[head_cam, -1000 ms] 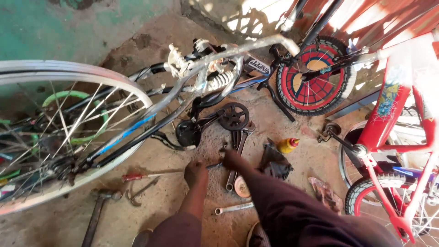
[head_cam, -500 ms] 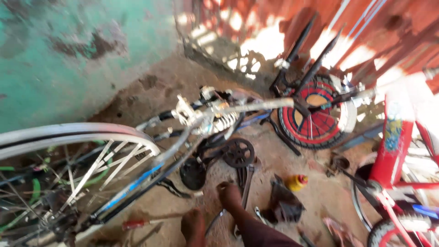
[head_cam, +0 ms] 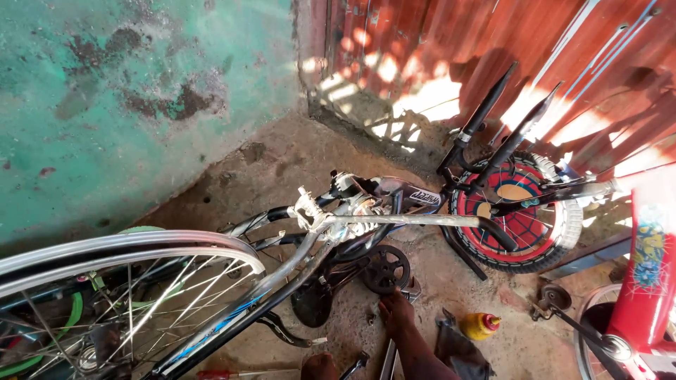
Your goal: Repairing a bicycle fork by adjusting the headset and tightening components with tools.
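Counting two bikes (head_cam: pixel 366 225), one bottle (head_cam: pixel 479 325)

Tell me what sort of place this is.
Probably a small bicycle repair spot on bare ground: an upturned bicycle frame with its spoked wheel, a small bike with a red disc wheel, and a yellow bottle on the dirt.

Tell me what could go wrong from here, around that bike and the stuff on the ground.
1. A bare foot rests right beside the toothed black chainring; if the crank turns, the toes might get caught.
2. A red-handled screwdriver lies on the ground near the other foot, so it could be stepped on.
3. The yellow bottle lies on its side and may roll or leak.
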